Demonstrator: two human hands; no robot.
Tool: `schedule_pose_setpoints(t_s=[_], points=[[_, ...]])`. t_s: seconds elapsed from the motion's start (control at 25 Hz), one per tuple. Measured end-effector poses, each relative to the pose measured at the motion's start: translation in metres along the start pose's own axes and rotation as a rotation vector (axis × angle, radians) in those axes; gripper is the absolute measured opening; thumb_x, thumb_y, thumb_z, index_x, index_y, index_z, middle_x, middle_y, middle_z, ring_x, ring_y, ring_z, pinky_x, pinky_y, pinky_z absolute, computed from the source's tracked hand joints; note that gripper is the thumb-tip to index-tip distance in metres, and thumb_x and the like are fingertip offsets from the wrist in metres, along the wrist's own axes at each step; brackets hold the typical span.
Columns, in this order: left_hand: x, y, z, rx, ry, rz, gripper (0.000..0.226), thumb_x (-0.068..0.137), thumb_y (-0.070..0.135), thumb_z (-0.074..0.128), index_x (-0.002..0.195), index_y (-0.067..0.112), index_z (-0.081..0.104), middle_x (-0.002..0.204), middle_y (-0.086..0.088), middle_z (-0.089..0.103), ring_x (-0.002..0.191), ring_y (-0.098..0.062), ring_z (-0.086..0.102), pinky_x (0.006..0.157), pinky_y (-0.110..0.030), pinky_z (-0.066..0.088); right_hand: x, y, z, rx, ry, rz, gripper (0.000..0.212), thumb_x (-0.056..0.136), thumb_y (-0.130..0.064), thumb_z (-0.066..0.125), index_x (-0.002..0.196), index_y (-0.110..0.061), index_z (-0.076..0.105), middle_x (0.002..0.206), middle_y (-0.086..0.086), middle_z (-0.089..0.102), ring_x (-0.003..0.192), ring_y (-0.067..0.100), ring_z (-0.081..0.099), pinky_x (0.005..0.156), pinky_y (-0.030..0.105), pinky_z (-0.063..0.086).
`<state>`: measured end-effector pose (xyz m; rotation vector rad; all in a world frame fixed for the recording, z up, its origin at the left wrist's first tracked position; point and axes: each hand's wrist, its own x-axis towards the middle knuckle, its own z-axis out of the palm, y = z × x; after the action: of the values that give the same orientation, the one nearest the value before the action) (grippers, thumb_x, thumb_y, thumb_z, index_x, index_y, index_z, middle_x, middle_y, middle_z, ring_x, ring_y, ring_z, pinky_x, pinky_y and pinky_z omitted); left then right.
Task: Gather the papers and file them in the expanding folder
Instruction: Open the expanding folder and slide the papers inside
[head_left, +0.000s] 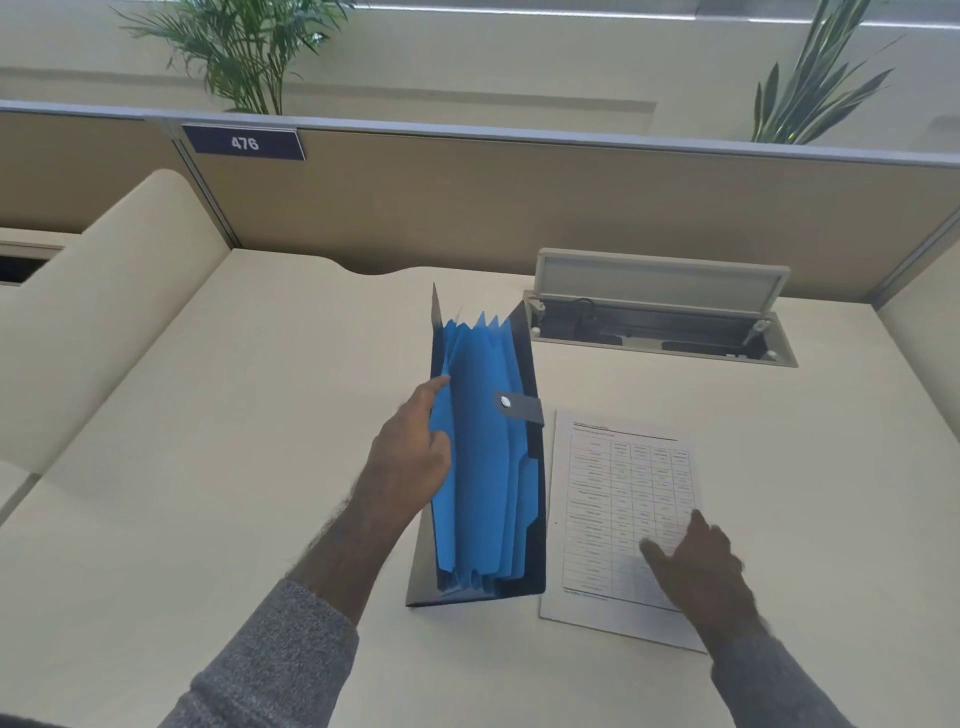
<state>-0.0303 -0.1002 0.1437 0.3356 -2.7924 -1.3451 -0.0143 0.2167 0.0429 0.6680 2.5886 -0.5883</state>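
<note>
A dark expanding folder (530, 364) with blue pleated dividers (483, 457) stands open in the middle of the desk, its snap tab hanging over the right edge. My left hand (410, 457) grips the folder's left side, with the fingers reaching in among the blue dividers. To the right of the folder a white printed sheet with a table (618, 499) lies flat on the desk. My right hand (696, 566) rests on the lower right part of that sheet with its fingers spread, blurred by motion.
An open cable tray with a raised lid (660, 312) is set into the desk behind the sheet. A tan partition (519, 202) bearing the sign 476 (243, 142) closes the far side. A cream side panel (104, 312) rises at the left.
</note>
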Motion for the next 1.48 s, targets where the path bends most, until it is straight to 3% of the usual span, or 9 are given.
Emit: schedule_pose_setpoints(t_s=[0.16, 0.32, 0.44, 0.64, 0.8, 0.92, 1.08, 1.24, 1.48], points=[[-0.003, 0.003, 0.015, -0.031, -0.052, -0.014, 0.061, 0.085, 0.007, 0.038, 0.138, 0.038, 0.038, 0.114, -0.013, 0.067, 0.059, 0.0, 0.058, 0.057, -0.015, 0.039, -0.009, 0.022, 0.03, -0.119, 0.054, -0.016, 0.095, 0.084, -0.055, 0.066, 0.152, -0.007, 0.02, 0.144, 0.017, 0.037, 0.129, 0.037, 0.038, 0.097, 0.054, 0.048], [-0.005, 0.006, 0.024, -0.046, -0.068, -0.005, 0.062, 0.085, 0.006, 0.039, 0.139, 0.036, 0.038, 0.091, 0.0, 0.066, 0.054, 0.008, 0.055, 0.054, -0.014, 0.035, -0.003, 0.011, 0.024, -0.073, 0.044, 0.068, 0.087, 0.072, -0.05, 0.08, 0.133, -0.006, 0.036, 0.122, 0.016, 0.045, 0.118, 0.035, 0.045, 0.088, 0.049, 0.05], [-0.008, 0.008, 0.027, -0.053, -0.074, -0.008, 0.062, 0.086, 0.005, 0.039, 0.141, 0.033, 0.036, 0.081, 0.011, 0.06, 0.054, 0.006, 0.055, 0.055, -0.015, 0.035, 0.01, 0.009, 0.017, 0.052, -0.013, 0.169, 0.085, 0.068, -0.041, 0.083, 0.132, -0.009, 0.037, 0.127, 0.017, 0.048, 0.123, 0.037, 0.045, 0.093, 0.05, 0.047], [-0.012, 0.01, 0.025, -0.068, -0.069, -0.02, 0.061, 0.088, 0.006, 0.04, 0.143, 0.032, 0.037, 0.094, 0.001, 0.063, 0.054, 0.0, 0.054, 0.057, -0.015, 0.038, 0.027, 0.029, 0.008, 0.329, -0.044, 0.222, 0.062, 0.079, -0.03, 0.067, 0.135, -0.01, 0.048, 0.132, 0.017, 0.054, 0.12, 0.04, 0.052, 0.1, 0.048, 0.048], [-0.013, 0.01, 0.024, -0.065, -0.058, -0.012, 0.06, 0.089, 0.005, 0.04, 0.143, 0.031, 0.036, 0.12, -0.012, 0.065, 0.067, -0.015, 0.06, 0.066, -0.026, 0.046, 0.016, 0.02, 0.015, 0.024, 0.062, 0.177, 0.077, 0.075, -0.052, 0.076, 0.127, -0.003, 0.047, 0.126, 0.019, 0.05, 0.12, 0.04, 0.05, 0.091, 0.048, 0.048], [-0.012, 0.01, 0.025, -0.056, -0.052, -0.007, 0.059, 0.09, 0.005, 0.041, 0.144, 0.029, 0.036, 0.125, -0.015, 0.063, 0.083, -0.026, 0.066, 0.071, -0.037, 0.052, 0.014, 0.012, 0.022, -0.045, 0.05, 0.153, 0.076, 0.073, -0.052, 0.077, 0.12, 0.0, 0.046, 0.122, 0.018, 0.053, 0.119, 0.038, 0.049, 0.089, 0.045, 0.049], [-0.009, 0.007, 0.027, -0.068, -0.061, -0.014, 0.06, 0.089, 0.005, 0.04, 0.143, 0.029, 0.036, 0.119, -0.008, 0.066, 0.053, 0.003, 0.055, 0.05, -0.012, 0.037, 0.024, 0.004, 0.02, -0.005, -0.003, 0.214, 0.076, 0.07, -0.046, 0.08, 0.12, -0.002, 0.044, 0.122, 0.015, 0.054, 0.121, 0.036, 0.048, 0.087, 0.044, 0.047], [-0.007, 0.003, 0.025, -0.096, -0.05, -0.021, 0.059, 0.09, 0.007, 0.04, 0.144, 0.031, 0.035, 0.138, -0.002, 0.056, 0.054, 0.002, 0.054, 0.052, -0.011, 0.04, 0.03, 0.0, 0.022, -0.025, -0.012, 0.244, 0.077, 0.069, -0.043, 0.082, 0.124, -0.003, 0.045, 0.127, 0.015, 0.05, 0.123, 0.035, 0.046, 0.09, 0.044, 0.049], [-0.004, 0.001, 0.022, -0.12, -0.048, -0.035, 0.058, 0.091, 0.007, 0.041, 0.144, 0.031, 0.035, 0.142, 0.002, 0.052, 0.054, 0.001, 0.056, 0.05, -0.011, 0.041, 0.036, -0.002, 0.027, -0.022, 0.006, 0.241, 0.077, 0.07, -0.039, 0.084, 0.123, -0.001, 0.042, 0.127, 0.017, 0.053, 0.123, 0.037, 0.047, 0.09, 0.044, 0.048]])
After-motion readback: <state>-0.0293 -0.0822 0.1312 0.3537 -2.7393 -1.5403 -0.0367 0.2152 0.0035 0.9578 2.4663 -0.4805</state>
